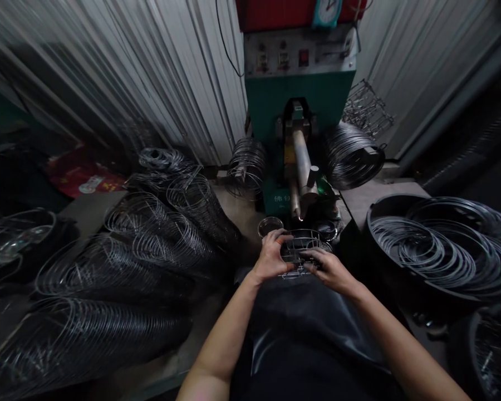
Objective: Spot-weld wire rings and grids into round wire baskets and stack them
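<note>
A small round wire basket [297, 243] is held in front of me, above my dark apron [309, 323] and below the machine's metal arm [304, 161]. My left hand [271, 257] grips its left side, with the fingers over the upper rim and the thumb lower down. On the right side, my right hand [329, 270] is closed on the wires, its fingertips partly hidden. Just past the basket, the electrode tip [299, 216] of the machine shows a bright spot. A round metal ring [270, 225] lies behind my left fingers.
The green machine [263, 94] stands ahead, with a coil of wire rings on its left [247, 164] and another coil [354, 156] on its right. Stacked wire rings [108, 323] fill the left side. A black tub [371, 223] of metal rings stands at right.
</note>
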The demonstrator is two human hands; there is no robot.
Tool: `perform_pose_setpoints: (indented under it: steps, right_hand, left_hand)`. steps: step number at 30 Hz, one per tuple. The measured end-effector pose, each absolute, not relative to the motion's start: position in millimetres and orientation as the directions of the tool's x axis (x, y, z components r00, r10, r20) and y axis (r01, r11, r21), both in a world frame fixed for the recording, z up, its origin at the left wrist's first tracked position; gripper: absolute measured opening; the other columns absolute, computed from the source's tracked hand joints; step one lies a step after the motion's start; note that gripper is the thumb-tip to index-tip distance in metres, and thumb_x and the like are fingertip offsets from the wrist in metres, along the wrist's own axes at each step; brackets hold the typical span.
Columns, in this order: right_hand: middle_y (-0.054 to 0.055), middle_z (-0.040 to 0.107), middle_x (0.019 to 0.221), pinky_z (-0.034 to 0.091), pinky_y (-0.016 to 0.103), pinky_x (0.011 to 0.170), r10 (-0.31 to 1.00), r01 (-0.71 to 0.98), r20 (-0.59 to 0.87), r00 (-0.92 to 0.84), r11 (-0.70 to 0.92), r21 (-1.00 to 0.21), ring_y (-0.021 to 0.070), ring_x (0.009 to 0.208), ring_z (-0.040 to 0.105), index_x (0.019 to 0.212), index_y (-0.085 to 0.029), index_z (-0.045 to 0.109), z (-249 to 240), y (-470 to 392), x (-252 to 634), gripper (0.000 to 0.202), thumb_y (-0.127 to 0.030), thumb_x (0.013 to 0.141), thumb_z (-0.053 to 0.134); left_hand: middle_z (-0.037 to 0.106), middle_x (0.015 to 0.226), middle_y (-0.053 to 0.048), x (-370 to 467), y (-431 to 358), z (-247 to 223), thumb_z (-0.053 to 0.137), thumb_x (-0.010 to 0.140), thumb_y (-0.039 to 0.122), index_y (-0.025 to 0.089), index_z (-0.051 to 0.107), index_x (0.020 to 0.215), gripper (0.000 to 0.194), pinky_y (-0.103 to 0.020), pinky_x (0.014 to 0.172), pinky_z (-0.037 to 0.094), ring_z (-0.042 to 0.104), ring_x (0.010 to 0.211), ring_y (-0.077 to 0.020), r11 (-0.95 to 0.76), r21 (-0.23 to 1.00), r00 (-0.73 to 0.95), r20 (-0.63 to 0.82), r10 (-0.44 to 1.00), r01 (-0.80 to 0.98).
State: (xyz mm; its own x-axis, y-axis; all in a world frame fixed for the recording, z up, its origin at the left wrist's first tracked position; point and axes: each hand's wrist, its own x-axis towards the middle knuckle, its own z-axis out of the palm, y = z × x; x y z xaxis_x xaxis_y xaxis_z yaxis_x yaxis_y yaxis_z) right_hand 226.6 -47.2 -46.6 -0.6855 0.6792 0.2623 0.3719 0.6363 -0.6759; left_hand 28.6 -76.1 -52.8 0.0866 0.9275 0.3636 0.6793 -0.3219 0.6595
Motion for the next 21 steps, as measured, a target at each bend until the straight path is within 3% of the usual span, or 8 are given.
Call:
perform_pose_setpoints:
  steps: [13,21]
  right_hand:
    - [0.006,0.064,0.09,0.05,0.027,0.071,0.605,0.384,0.325,-0.727,0.75,-0.538,0.0166,0.082,0.062,0.098,-0.019,0.062,-53.5,-23.1,221.4,0.025,-0.009,0.081,0.048]
    - [0.006,0.064,0.085,0.05,0.027,0.067,0.592,0.386,0.345,-0.728,0.77,-0.508,0.0168,0.077,0.063,0.091,-0.019,0.063,-42.9,2.2,215.0,0.018,-0.011,0.081,0.05]
  left_hand:
    - [0.044,0.125,-0.01,14.8,-47.2,-62.9,0.08,0.047,0.026,0.021,0.054,0.111,0.069,-0.045,0.102,0.033,0.04,0.119,-0.0272,-0.379,0.708,0.158,0.359,0.92,0.597]
    - [0.047,0.122,-0.009,11.2,-21.4,-59.3,0.081,0.047,0.027,0.021,0.054,0.108,0.067,-0.043,0.102,0.034,0.042,0.118,-0.0255,-0.389,0.734,0.149,0.372,0.916,0.557]
